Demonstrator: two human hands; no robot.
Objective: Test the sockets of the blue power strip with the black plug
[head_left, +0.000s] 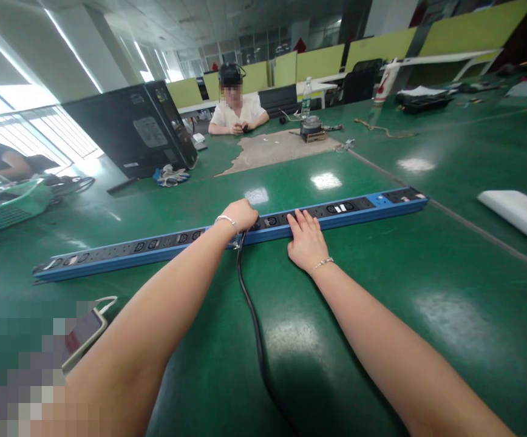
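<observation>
Green bench [382, 261]: at twelve o'clock, my left hand [243, 215] clenches the cable [255, 321] at the power strip [271, 223], connection hidden; right hand [308, 241] rests spread, gripping nothing.

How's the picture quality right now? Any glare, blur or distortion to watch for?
Head view: glare patches on the green tabletop, a strong one beyond the blue power strip; head view, left: windows blown out; head view, lower left: pixel blocks hide detail; head view, centre: left hand and right hand fairly clear.
</observation>
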